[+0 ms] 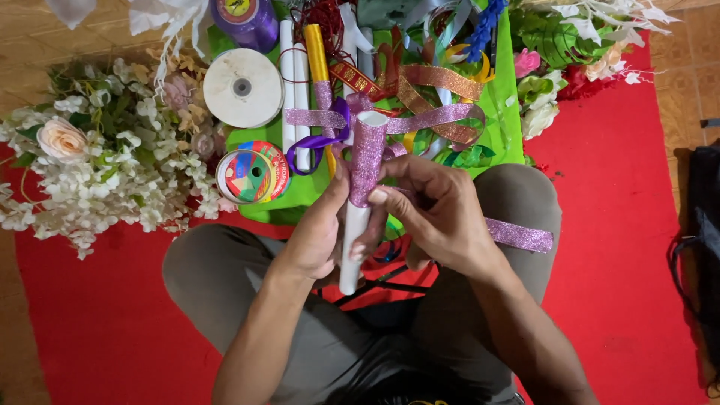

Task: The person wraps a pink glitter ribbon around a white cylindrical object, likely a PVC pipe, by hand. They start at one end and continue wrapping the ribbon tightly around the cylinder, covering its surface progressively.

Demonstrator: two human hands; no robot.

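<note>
The white tube (pixel 352 247) stands almost upright between the two hands, above the lap of the person, who sits cross-legged on a red carpet (pixel 622 225). Its upper part is already covered with pink glitter ribbon (pixel 367 154); the lower part, from the fingers down to the bottom end, is bare white. So I judge the wrapping is about half done, and the lower half is left.

The left hand (pixel 315 236) is closed around the middle of the tube, with the thumb against the edge of the ribbon. The right hand (pixel 439 214) is also closed: its fingertips pinch the ribbon against the tube at the place where the covered part ends. A loose end of the same ribbon lies over the right knee (pixel 517 234). More loops of it, with a purple ribbon (pixel 322 141), spread out from the top of the tube.

Behind the tube lies a green sheet (pixel 502 120) that carries the materials: other white tubes (pixel 294 67), a gold stick (pixel 315 52), gold and red ribbons, and green leaves. A large white spool (pixel 244 88) and a colourful tape roll (pixel 255 175) lie at its left edge, and a purple spool (pixel 247 19) is at the top. I see no real container here; the things lie open on the sheet.

On the left is a heap of white flowers (pixel 97 165) with one peach rose. More flowers (pixel 555 67) are on the right.
</note>
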